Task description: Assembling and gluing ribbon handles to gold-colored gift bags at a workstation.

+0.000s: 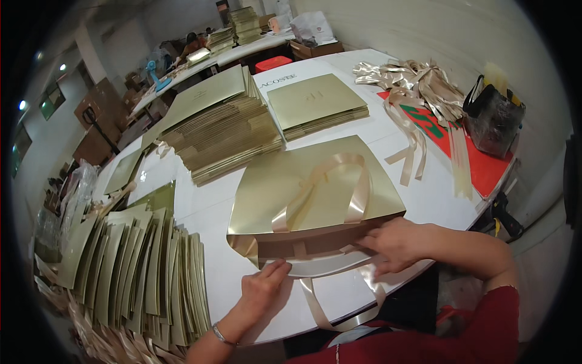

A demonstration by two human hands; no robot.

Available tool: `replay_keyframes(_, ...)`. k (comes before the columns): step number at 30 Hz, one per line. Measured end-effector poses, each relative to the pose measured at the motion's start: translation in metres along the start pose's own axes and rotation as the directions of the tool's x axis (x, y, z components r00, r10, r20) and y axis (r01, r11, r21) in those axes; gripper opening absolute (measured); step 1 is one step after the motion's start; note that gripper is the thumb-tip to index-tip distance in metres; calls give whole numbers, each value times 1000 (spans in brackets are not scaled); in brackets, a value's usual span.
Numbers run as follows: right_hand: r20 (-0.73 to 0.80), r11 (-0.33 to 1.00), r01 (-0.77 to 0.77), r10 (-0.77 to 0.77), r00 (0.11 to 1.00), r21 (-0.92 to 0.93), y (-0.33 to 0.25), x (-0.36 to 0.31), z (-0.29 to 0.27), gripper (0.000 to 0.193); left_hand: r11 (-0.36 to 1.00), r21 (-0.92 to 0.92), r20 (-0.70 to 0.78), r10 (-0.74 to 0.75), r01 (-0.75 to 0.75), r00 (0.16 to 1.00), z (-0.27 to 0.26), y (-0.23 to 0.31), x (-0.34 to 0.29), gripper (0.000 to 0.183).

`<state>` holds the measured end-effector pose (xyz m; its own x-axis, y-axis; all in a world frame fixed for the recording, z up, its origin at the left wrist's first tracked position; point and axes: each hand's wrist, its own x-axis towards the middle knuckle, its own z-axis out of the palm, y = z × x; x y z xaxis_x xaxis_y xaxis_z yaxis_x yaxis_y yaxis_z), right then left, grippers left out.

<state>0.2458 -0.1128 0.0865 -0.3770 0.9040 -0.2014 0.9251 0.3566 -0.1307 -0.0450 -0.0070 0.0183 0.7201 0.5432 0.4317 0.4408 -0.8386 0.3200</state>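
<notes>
A gold paper bag (315,164) lies flat on the white table, its brown mouth parted toward me. One champagne ribbon handle (362,188) loops over its upper panel. Another ribbon loop (312,300) hangs from the near panel toward the table edge. My left hand (262,291) has its fingertips closed on the near rim, left of the middle. At the right part of the mouth is my right hand (397,244), some fingers reaching inside and others over the near panel. Its grip is partly hidden. A short ribbon end (348,249) shows inside the mouth beside it.
Stacked flat gold bags (224,130) stand beyond, with a lower stack (318,103) to their right. Many bags with ribbons (133,267) lean at the left. Loose ribbons (424,85) lie on a red sheet (485,170) beside a dark, plastic-wrapped container (494,124). A glue gun (506,215) hangs at the right edge.
</notes>
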Motion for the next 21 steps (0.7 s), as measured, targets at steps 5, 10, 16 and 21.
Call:
replay_keyframes(5,-173,918,-139,79,982,-371,78,-2,51,12,996,-40,-18,-80,79,997,31,-8,16,16)
replay_keyframes(10,-512,874,-22,-263,818,-485,57,-5,48,25,992,107,90,58,-67,994,40,21,17,24)
replay_keyframes(16,-614,976,190,-83,785,110,34,-43,81,22,914,377,114,117,-152,987,33,34,24,35)
replay_keyframes(21,-640,963,160,16,769,217,24,-30,111,11,862,364,80,348,-352,934,51,73,67,35)
